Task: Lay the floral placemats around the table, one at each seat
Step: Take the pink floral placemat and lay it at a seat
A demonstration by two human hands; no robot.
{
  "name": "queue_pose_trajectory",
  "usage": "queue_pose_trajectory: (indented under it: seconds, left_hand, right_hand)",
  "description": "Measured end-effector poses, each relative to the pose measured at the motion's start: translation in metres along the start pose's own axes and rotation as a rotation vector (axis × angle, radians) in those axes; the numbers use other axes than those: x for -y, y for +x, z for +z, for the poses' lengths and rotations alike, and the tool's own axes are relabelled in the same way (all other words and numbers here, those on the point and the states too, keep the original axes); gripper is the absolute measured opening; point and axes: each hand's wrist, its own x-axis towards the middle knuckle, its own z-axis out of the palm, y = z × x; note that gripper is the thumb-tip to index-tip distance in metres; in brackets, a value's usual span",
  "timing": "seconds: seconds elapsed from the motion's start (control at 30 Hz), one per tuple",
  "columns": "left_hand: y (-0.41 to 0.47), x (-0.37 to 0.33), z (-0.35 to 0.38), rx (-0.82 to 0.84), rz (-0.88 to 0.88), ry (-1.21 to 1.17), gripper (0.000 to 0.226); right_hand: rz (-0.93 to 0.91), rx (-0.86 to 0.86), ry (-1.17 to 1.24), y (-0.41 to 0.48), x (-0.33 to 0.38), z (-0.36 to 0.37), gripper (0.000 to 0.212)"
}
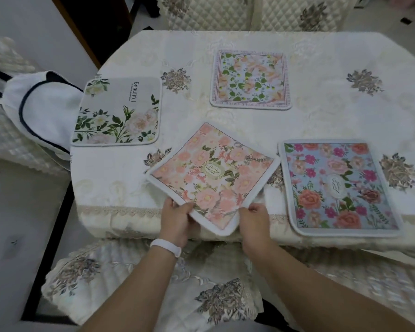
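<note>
A pink floral placemat (pixel 213 176) sits turned like a diamond at the near edge of the table (pixel 321 121). My left hand (pixel 176 218) grips its near-left edge and my right hand (pixel 255 221) grips its near-right edge, with the near corner hanging over the table edge. A grey placemat with white roses (pixel 118 113) lies flat at the left side. A placemat with green leaves and peach flowers (pixel 250 79) lies at the far side. A blue placemat with red and magenta flowers (pixel 338 188) lies at the near right.
The table wears a cream embroidered cloth with lace trim. Quilted chair covers stand at the far side (pixel 209 13) and just below my arms (pixel 153 283). A white bag with dark trim (pixel 38 109) rests on the chair at the left.
</note>
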Motion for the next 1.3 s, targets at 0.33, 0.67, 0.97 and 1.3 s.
queue_pose_trajectory:
  seconds: [0.33, 0.67, 0.97, 1.3]
  left_hand:
    - [-0.009, -0.002, -0.018, 0.002, 0.128, 0.102, 0.053]
    - [0.015, -0.048, -0.069, 0.204, 0.118, 0.228, 0.056]
    - [0.059, -0.06, -0.065, 0.111, 0.275, 0.56, 0.037]
    - [0.088, -0.067, -0.076, 0.04, 0.275, 0.586, 0.042]
  right_hand:
    - [0.091, 0.191, 0.223, -0.001, -0.003, 0.005, 0.028]
    - [0.037, 0.154, -0.178, 0.072, 0.053, -0.031, 0.034]
    - [-0.204, 0.172, -0.406, 0.058, 0.036, -0.013, 0.013]
    - [-0.164, 0.148, -0.452, 0.039, 0.008, -0.004, 0.008]
